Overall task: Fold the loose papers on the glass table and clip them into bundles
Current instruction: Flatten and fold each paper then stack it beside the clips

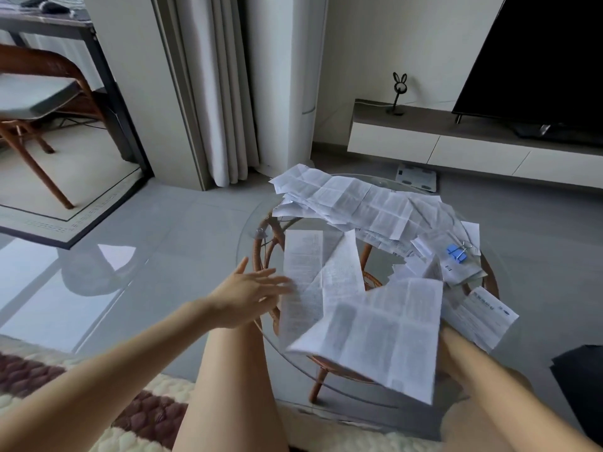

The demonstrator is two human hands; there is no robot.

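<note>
The person sits in front of a round glass table with a rattan base, and loose papers cover most of its top. The left hand is released, with straight, spread fingers whose tips reach the left edge of a long narrow sheet lying on the near left part of the glass. The right hand is at the right edge of a large creased sheet, which is lifted above the near edge of the table and looks blurred. Its fingers are hidden behind this sheet, so one cannot tell whether they grasp it. At the far side of the table lies a pile of unfolded papers, one over another. To the right, a blue binder clip sits on a folded bundle. Near the right hand there is a small leaflet with a printed heading and a small dark mark. All papers carry dense small print in columns (the letters are too small and soft to read, and no brand can be made out). Behind the table, a bathroom scale lies on the grey floor, and a low cabinet carries a dark television and a black rabbit-shaped ornament. A pale curtain hangs to the left.
</note>
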